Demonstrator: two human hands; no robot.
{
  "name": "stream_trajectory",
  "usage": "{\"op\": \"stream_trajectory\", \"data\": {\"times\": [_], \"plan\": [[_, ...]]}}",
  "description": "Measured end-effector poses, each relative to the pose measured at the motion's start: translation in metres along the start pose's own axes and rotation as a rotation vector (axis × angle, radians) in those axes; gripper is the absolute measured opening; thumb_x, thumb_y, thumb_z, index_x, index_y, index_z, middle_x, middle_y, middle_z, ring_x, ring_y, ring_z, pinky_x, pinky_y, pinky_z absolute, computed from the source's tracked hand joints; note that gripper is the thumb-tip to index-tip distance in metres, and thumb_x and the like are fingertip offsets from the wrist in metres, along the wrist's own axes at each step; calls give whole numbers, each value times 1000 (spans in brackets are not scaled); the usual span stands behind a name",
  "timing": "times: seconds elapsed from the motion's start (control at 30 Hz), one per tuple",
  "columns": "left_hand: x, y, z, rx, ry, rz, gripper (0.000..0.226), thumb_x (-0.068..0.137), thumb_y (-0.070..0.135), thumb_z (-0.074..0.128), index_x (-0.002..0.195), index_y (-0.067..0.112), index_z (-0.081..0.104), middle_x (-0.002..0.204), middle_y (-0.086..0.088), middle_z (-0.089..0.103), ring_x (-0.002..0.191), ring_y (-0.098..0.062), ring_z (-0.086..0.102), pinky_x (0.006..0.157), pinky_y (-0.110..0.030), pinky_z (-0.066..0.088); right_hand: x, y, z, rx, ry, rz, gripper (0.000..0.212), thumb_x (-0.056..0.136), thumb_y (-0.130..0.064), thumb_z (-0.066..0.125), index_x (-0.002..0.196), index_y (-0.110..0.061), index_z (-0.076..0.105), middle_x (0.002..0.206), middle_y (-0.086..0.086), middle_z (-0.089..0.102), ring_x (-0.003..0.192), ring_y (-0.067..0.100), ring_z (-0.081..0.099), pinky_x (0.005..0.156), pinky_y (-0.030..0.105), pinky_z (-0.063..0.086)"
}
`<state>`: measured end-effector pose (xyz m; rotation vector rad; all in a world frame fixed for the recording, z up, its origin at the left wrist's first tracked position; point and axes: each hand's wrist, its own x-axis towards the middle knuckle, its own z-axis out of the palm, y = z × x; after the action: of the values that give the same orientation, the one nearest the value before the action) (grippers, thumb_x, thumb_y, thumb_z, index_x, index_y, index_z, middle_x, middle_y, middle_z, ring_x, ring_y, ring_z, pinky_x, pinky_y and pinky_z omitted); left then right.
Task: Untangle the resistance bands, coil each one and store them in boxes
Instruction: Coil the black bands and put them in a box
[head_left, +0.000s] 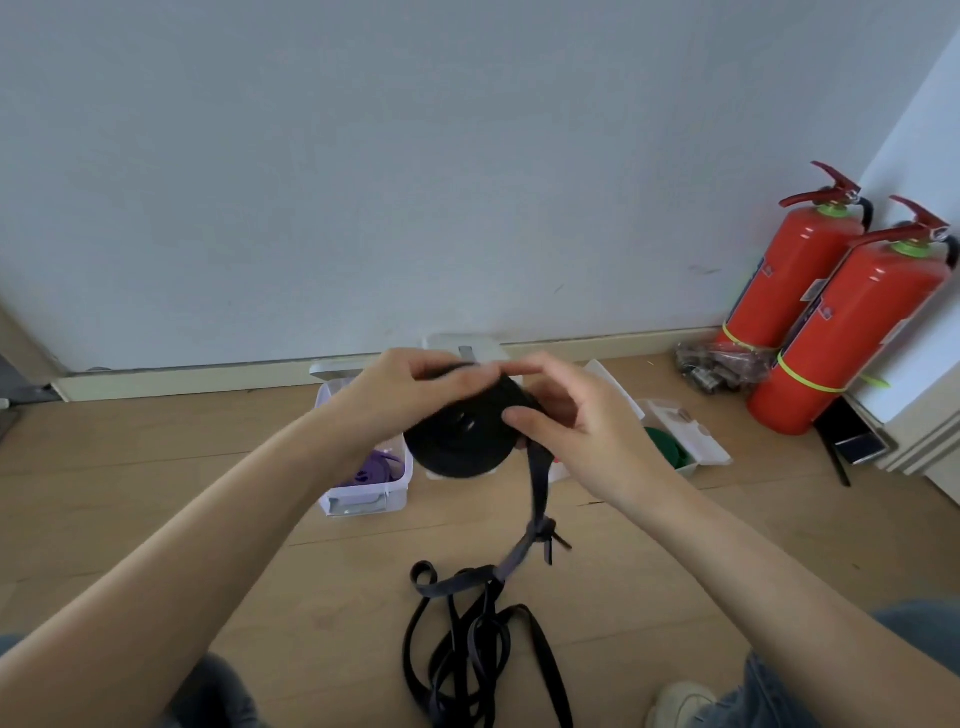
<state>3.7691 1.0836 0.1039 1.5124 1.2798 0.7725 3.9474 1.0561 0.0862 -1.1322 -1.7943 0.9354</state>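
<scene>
Wood floor (208, 467), white wall: L hand (400, 395) & R hand (576, 431) fingers pinch black coil (457, 441); band soft, floppy, prob grippy—hold coil rim, feed tail (537, 483).

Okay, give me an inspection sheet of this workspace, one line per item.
Surface: light wooden floor, bare at left.
Job's things: black band coil held up; loose black band tail heaped on the floor; purple band in clear plastic box; green band in white open box.
Clutter: crumpled plastic bag.
Grippers: left hand and right hand grip the coil.
Cables: nothing seen.
Surroundings: white wall, two red fire extinguishers.
</scene>
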Motion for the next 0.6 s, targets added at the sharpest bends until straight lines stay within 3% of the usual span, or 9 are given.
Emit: {"op": "stream_trajectory", "data": {"times": [0.13,0.3,0.47,0.6], "plan": [[-2,-2,6,29,-4,27,19,75,42,70,85,27,72,85,-6,72,90,-28,67,85,-45,52,0,-2,-1,-44,-6,-1,32,85,-17,65,109,-37,58,93,-3,71,88,7,67,81,30,55],[0,4,-12,-290,26,9,27,62,40,70,78,19,72,73,0,71,68,-11,67,59,-21,53,1,-7,-18,283,13,144,17,83,-12,65,98,-17,62,80,0,72,75,12,69,64,18,52],[0,8,-14,-331,70,70,20,64,36,69,72,18,72,70,0,70,64,-10,65,58,-18,53,4,-6,-16,300,-11,167,19,82,-12,67,96,-24,61,85,-3,66,80,21,66,75,35,55],[2,10,-15,-208,151,184,13,77,30,68,71,19,70,66,2,67,63,-10,62,59,-18,50,3,-6,-10,402,-45,174,17,85,-10,64,95,-24,60,79,-4,61,74,21,63,84,44,54]]}}
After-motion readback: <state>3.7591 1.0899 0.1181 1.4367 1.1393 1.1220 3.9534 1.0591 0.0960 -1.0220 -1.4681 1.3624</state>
